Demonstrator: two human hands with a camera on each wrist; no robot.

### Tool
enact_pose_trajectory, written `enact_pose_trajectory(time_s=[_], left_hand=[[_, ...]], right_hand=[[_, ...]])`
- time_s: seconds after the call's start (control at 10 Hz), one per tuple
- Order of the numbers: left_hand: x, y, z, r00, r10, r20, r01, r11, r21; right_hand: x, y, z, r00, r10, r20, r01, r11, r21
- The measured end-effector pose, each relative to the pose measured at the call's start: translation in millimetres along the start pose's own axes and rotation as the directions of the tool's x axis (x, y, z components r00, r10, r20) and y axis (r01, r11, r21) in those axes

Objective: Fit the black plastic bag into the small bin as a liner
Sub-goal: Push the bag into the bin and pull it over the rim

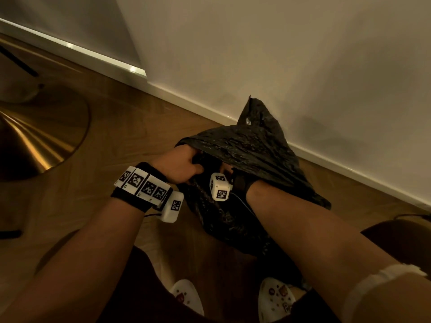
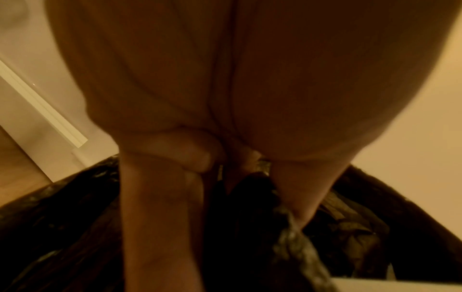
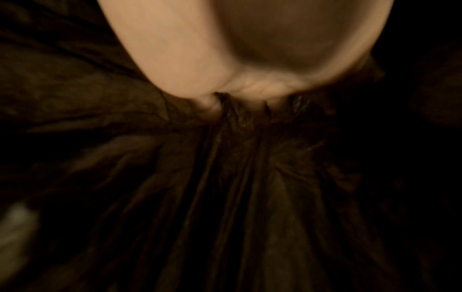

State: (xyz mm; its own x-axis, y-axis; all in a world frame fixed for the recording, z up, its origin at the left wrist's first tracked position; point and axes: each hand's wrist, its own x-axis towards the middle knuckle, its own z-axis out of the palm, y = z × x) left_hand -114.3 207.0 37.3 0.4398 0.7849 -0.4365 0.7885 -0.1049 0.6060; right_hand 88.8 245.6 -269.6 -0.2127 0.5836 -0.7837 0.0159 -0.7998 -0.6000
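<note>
Gripping black bag (image 1: 251,145) mouth edge with left hand (image 1: 182,166), fingers curled. Right hand (image 3: 250,87) reaching deeper inside, bunching film. Bin hidden beneath both hands.

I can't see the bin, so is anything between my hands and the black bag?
Nothing visible: the left hand grips the black bag at its opening, and the right hand, inside it, bunches plastic.

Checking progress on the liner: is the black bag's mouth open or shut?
Open: the left hand grips the black bag at its mouth edge, and the right hand reaches inside, bunching plastic.
</note>
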Motion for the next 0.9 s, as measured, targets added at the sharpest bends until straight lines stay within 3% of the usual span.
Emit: enact_pose_trajectory(time_s=[0.1,0.2,0.4,0.6,0.7,0.8,0.9], left_hand=[[-3,0,-1,1.0,-0.026,0.017,0.026,1.0,-0.001],[-4,1,-2,0.999,-0.04,0.0,0.04,0.999,-0.024],[1,-1,1,0.997,-0.075,-0.023,0.071,0.989,-0.129],[9,-25,5,0.966,-0.247,0.077,0.259,0.926,-0.273],[11,-36,7,0.939,-0.318,0.133,0.344,0.88,-0.328],[8,-40,12,0.917,-0.351,0.192,0.394,0.873,-0.287],[3,-43,12,0.897,-0.328,0.298,0.371,0.923,-0.1]], right_hand=[[-92,-40,39,0.982,-0.033,-0.186,-0.027,0.949,-0.316],[-106,-53,45,0.992,-0.08,-0.095,0.035,0.915,-0.401],[-163,-88,71,0.991,-0.003,-0.136,-0.006,0.998,-0.063],[-227,-113,66,0.998,0.064,-0.006,-0.062,0.924,-0.378],[-266,-128,39,0.993,-0.068,0.097,0.104,0.892,-0.44],[-281,-141,9,0.968,-0.235,0.088,0.249,0.863,-0.44],[-267,-143,-12,0.956,-0.284,0.072,0.273,0.777,-0.567]])
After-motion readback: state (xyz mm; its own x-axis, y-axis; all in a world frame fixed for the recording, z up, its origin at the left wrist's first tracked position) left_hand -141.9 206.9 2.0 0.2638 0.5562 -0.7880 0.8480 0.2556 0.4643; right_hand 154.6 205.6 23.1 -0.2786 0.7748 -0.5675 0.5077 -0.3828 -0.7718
